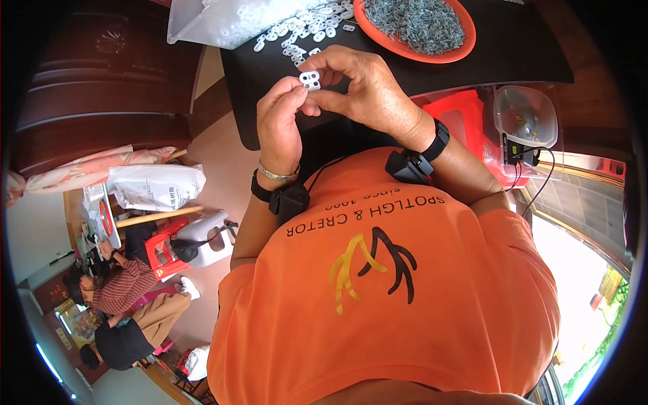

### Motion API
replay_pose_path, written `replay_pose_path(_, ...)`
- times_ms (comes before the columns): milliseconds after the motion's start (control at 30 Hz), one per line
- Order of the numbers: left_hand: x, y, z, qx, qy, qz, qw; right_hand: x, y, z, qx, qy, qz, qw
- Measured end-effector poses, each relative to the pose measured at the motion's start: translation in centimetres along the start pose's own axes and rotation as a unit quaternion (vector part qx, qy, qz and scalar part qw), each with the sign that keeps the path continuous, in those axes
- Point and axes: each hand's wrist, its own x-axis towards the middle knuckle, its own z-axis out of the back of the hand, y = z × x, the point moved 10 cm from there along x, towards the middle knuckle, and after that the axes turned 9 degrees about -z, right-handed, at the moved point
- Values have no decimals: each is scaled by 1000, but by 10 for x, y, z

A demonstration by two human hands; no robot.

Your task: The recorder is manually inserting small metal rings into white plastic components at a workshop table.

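In front of my chest, at the near edge of the dark table (499, 61), my two hands meet. Between their fingertips is a small white plastic piece (310, 81) with several dark round holes; whether it is one piece or two side by side, I cannot tell. My left hand (279, 128) pinches it from the left, thumb against its lower edge. My right hand (378, 91) is closed on its right side, with index finger and thumb curved around. Beyond them lie many loose white two-holed pieces (317, 25). An orange dish (422, 59) to the right holds grey metal pins (418, 27).
A translucent plastic box (202, 23) stands at the table's far left. Right of my arm are a red stool (455, 115) and a clear container (526, 115) with small bits inside. At left, a white bag (158, 189) lies near two other people (138, 337).
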Motion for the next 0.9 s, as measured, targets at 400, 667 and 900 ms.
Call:
replay_pose_path(400,-1,-1,1,39,19,-2,999,-3,-22,-11,69,50,-88,992)
replay_pose_path(667,1,4,7,-18,-17,1,1000,-3,-18,-12,55,58,-89,993)
replay_pose_path(900,3,5,3,41,21,11,999,-2,-1,-6,-10,26,1,1000)
